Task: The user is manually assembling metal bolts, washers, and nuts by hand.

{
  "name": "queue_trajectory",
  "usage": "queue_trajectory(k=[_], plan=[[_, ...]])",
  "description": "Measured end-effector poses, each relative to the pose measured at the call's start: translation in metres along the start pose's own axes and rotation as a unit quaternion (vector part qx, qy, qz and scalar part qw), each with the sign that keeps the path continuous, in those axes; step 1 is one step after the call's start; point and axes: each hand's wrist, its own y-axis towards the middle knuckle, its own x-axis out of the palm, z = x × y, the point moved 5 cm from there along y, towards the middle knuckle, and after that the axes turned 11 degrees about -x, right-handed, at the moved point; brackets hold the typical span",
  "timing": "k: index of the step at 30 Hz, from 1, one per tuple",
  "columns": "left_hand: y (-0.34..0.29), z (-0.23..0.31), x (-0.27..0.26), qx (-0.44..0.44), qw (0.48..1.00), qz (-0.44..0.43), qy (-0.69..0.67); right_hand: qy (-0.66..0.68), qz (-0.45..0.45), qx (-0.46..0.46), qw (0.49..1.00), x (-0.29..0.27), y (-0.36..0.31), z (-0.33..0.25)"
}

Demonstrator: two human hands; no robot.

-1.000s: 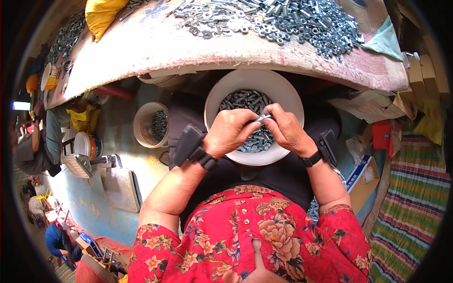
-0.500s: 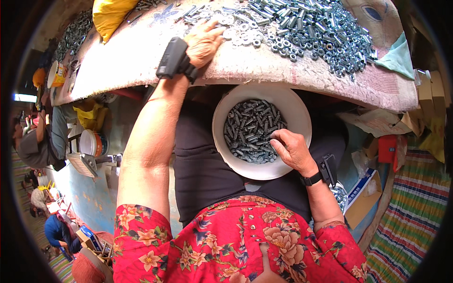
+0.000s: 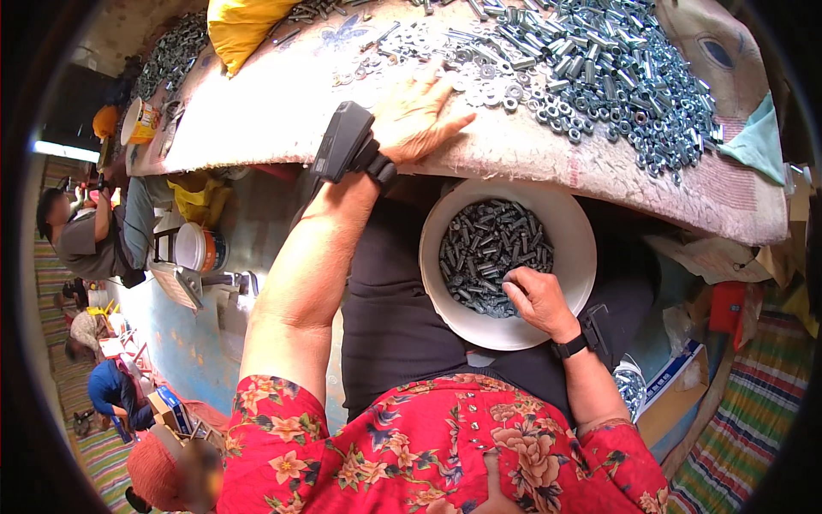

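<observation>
My left hand (image 3: 419, 120) lies on the pale cloth-covered table (image 3: 505, 154) close to its front edge, fingers stretched and thumb apart. Just beyond its fingertips are scattered flat washers (image 3: 490, 84). To the right spread hex nuts (image 3: 575, 128) and a large heap of shiny metal sleeves and bolts (image 3: 591, 51). Between my legs stands a white bucket (image 3: 582, 265), partly filled with dark metal sleeve-like fasteners (image 3: 492, 248). Over its near right rim, my right hand (image 3: 541, 301) is closed, thumb against curled fingers; whatever they may hold is hidden.
A yellow bag (image 3: 244, 34) lies at the table's far left, a teal cloth (image 3: 755, 141) at its right corner. Beside my right leg are a container of metal parts (image 3: 631, 390) and a cardboard box (image 3: 676, 394). Other people (image 3: 86, 244) sit at the left.
My left hand has drawn back toward the table edge and its fingers have spread. The right hand stays closed over the bucket. The whole view has shifted.
</observation>
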Motion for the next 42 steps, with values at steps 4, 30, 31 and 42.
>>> queue_trajectory(k=[4,30,31,42], plan=[[0.039,-0.035,-0.016,-0.009,0.906,0.147,-0.397,0.018,0.038,0.024,0.999,-0.006,-0.007,0.010],[-0.113,-0.087,-0.008,-0.186,0.625,-0.008,-0.758,-0.117,0.162,-0.145,0.969,-0.108,0.124,-0.074],[-0.130,-0.083,0.003,-0.220,0.600,-0.018,-0.769,-0.160,0.173,-0.155,0.959,-0.117,0.143,-0.069],[-0.186,-0.051,0.059,-0.315,0.417,-0.054,-0.851,-0.438,0.006,-0.157,0.885,-0.127,0.256,0.015]])
